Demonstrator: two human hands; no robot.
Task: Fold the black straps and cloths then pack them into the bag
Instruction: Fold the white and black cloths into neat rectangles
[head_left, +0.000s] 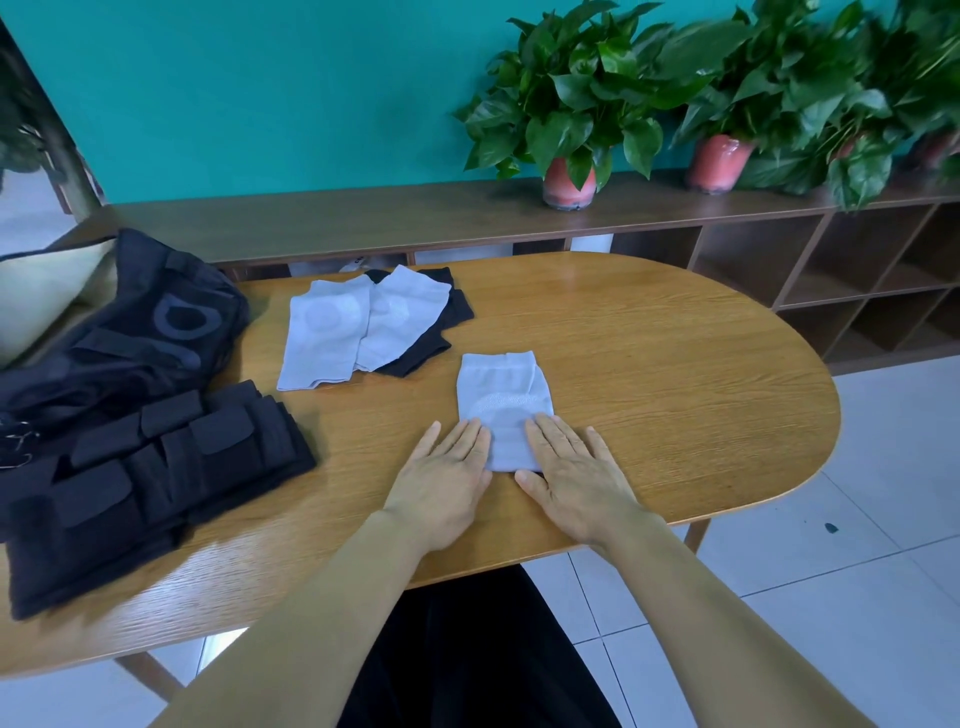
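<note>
Both hands flat, palms down, fingers straight, holding nothing. Left hand (445, 470) and right hand (570, 474) sit side by side on the wooden table (675, 384), each pressing a near corner of a light grey cloth (503, 402). Left fingertips lie on its near-left edge, right fingers on its near-right edge. The cloth lies flat and runs away from the fingertips, a paler textured patch mid-cloth just past them.

Left of the left hand, well apart: a stack of folded black straps (150, 467) at the table's left end, edges slightly fanned. Beyond that stack, further left: black bag (135, 332), slumped, dark logo on it.

Beyond the left hand, past the pressed cloth: two more grey cloths (358, 322), overlapping, lying on top of black cloths (447, 327) whose edges show at the right and far side.

Beyond both hands, behind the table: a low wooden shelf (395, 218) with potted plants (571, 119) in pink pots against a teal wall.
</note>
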